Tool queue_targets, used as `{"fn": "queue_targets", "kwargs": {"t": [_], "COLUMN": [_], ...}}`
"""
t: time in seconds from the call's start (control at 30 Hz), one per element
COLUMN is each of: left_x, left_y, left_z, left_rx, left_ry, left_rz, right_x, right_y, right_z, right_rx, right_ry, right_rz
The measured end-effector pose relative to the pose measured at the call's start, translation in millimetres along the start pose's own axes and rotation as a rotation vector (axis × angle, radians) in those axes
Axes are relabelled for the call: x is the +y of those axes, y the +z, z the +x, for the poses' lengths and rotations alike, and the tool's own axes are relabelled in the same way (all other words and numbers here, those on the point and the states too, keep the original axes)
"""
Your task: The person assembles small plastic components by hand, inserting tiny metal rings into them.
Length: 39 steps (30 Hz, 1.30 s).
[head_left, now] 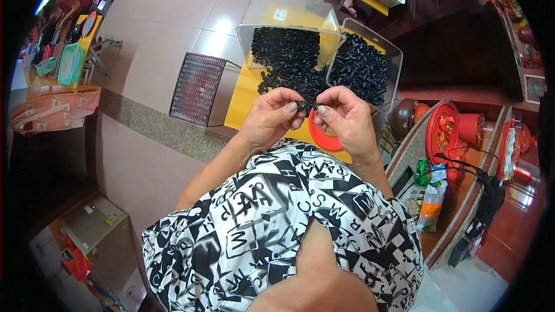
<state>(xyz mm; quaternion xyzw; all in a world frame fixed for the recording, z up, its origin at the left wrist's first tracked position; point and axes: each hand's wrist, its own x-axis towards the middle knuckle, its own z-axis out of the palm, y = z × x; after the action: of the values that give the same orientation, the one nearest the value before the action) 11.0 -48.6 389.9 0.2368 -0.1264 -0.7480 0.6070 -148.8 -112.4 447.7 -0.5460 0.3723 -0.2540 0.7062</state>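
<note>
A small white label (280, 14) is sitting on the wall of the left clear bin (315, 11), its print showing too small to read. Block letters in black and white are covering the person's shirt (248, 208), and printing is showing on a green, white and orange packet (429, 208) at the right, too blurred to make out. A short black piece (301, 106) is sitting clamped between the thumb and fingers of the left hand (267, 117), over the yellow counter (240, 104); it is looking stubby, dark and slightly glossy. The fingers of the right hand (351, 124) are pressing together just beside it; whether they are gripping a second piece, I cannot tell. Similar black pieces (286, 78) are lying heaped in the left bin, on the counter and in the right clear bin (398, 69)
</note>
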Motion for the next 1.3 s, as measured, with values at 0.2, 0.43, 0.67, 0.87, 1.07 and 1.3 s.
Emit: {"fn": "queue_targets", "kwargs": {"t": [0.2,0.43,0.67,0.87,1.07,1.3], "left_x": [1.1,5.0,8.1,10.9,15.9,8.2], "left_y": [6.2,16.2,12.0,10.8,19.4,5.0], "left_z": [-0.5,-2.5,-8.2,-12.8,-15.9,-12.3], "left_rx": [-0.053,-0.093,-0.085,-0.025,0.062,0.114], "left_ry": [0.021,0.081,0.109,0.110,0.290,0.375], "left_rz": [0.075,0.214,0.215,0.327,0.890,1.144], "right_x": [-6.3,-14.4,-9.9,-5.5,-1.6,17.7], "right_y": [1.9,9.0,14.8,16.5,15.1,17.8], "right_z": [-8.5,-11.5,-8.2,-5.3,2.3,13.2], "right_rx": [0.013,0.031,0.024,0.035,-0.034,-0.014], "right_ry": [-0.122,-0.117,-0.158,-0.136,-0.135,-0.284], "right_rz": [-0.056,-0.154,-0.206,-0.294,-0.354,-0.532]}}
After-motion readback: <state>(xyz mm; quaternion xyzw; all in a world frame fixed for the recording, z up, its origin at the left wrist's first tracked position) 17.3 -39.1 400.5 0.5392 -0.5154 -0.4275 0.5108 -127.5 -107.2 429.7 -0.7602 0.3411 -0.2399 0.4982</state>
